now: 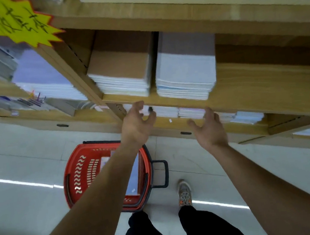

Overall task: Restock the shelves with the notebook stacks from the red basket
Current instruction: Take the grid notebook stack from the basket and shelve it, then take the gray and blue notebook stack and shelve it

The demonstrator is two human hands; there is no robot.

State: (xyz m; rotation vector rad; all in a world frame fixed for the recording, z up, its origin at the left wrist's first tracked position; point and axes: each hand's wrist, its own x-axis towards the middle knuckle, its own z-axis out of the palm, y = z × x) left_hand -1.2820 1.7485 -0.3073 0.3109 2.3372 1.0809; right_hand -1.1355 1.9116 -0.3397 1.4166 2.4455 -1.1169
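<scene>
While left hand (137,124) and right hand (209,129) hover at shelf (265,80) lip, fingers spread, holding nothing, brown stack (121,72) and grey stack (185,68) sit shelved, 12 o'clock. Basket (72,176) on floor, 7 o'clock, arm hiding much; pale covers inside, likely more left.

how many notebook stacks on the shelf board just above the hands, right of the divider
2: a brown-covered stack at the left, by the divider, and a pale grey stack just right of it. The shadowed back may hide more.
</scene>
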